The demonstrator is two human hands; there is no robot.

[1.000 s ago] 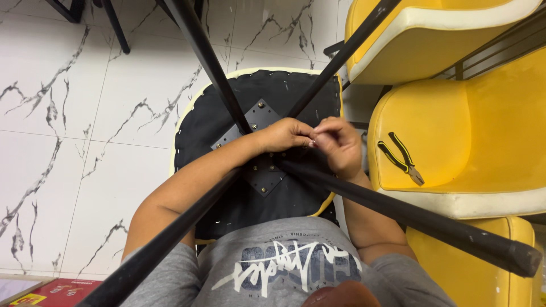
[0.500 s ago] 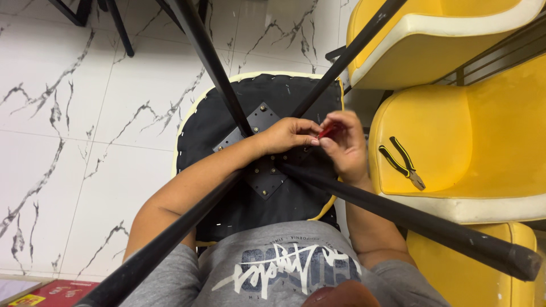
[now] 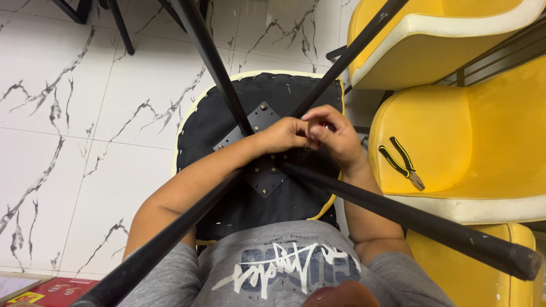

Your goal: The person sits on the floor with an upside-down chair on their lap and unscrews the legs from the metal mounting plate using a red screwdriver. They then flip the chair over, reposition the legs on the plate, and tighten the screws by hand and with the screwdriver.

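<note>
An upturned chair lies in front of me, its black seat underside (image 3: 227, 119) edged in yellow and facing up. Several black legs (image 3: 210, 51) rise from a dark metal plate (image 3: 264, 173) screwed to the middle. My left hand (image 3: 282, 135) is curled into a fist on the plate where the legs meet. My right hand (image 3: 336, 135) presses against it, fingertips pinched together at the left knuckles. Whatever lies between the fingers is hidden.
Yellow moulded chair seats (image 3: 455, 131) are stacked at the right, and pliers with black and yellow handles (image 3: 401, 162) lie on one. White marble-patterned floor tiles (image 3: 79, 113) spread to the left. A red box (image 3: 57, 290) shows at the bottom left corner.
Both hands stay at the plate. Half a second ago a small red thing showed between the right fingers; now the fingers have closed over it and it is out of sight.
</note>
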